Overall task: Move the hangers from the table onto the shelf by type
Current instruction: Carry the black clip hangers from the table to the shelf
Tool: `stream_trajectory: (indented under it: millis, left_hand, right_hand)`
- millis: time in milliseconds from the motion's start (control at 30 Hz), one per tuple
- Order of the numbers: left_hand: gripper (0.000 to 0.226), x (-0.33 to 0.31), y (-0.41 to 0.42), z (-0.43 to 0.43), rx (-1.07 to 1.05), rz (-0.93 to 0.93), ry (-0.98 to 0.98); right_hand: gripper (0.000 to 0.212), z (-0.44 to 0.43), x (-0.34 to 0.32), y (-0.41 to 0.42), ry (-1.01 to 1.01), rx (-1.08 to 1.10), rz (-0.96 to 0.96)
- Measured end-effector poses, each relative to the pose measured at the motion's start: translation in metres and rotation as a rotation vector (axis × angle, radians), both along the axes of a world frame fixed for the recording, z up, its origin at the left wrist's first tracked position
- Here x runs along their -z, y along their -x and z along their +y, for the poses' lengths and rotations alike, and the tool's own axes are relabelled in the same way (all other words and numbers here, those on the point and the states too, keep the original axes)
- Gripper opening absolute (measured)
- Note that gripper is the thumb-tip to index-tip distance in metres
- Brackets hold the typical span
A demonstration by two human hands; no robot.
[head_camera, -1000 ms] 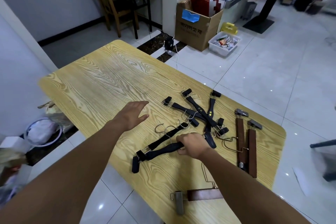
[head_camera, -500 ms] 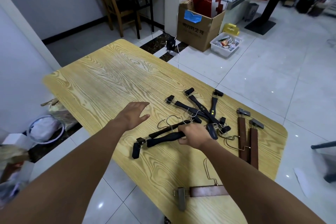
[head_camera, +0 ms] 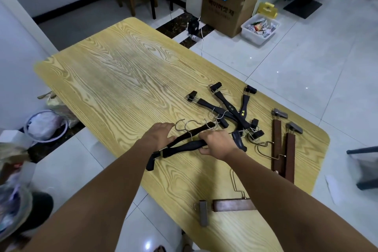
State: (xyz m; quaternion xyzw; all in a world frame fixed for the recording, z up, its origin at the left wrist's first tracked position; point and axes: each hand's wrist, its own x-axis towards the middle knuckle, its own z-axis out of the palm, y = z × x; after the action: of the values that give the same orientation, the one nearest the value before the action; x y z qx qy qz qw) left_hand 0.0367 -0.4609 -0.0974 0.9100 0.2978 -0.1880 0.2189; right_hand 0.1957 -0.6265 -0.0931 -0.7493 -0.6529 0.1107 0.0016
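R hand (head_camera: 216, 145): fingers curled round a black clip hanger (head_camera: 184, 147) lying on the bench (head_camera: 122, 80). L hand (head_camera: 159, 135): fingers straight, together, prob. touching a 2nd black hanger (head_camera: 196, 130). Brown wooden hangers (head_camera: 290, 149) lie to the right.

Left hand (head_camera: 158, 135) lies flat while right hand (head_camera: 216, 143) grips black hanger (head_camera: 184, 147).
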Motion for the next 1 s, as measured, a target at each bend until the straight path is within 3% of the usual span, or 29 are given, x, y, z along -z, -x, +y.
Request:
stream_trajectory:
  millis: [367, 533, 1000]
  left_hand:
    - [0.053, 0.018, -0.023, -0.008, -0.053, 0.101, 0.092]
    - [0.029, 0.019, -0.032, -0.013, -0.164, -0.012, 0.215]
    - [0.024, -0.015, -0.024, -0.003, -0.187, -0.139, 0.15]
  right_hand:
    - [0.024, 0.001, 0.012, -0.002, 0.028, 0.009, 0.007]
    - [0.023, 0.0, 0.012, -0.002, 0.014, 0.027, 0.024]
    - [0.027, 0.005, -0.017, 0.016, -0.051, 0.113, 0.036]
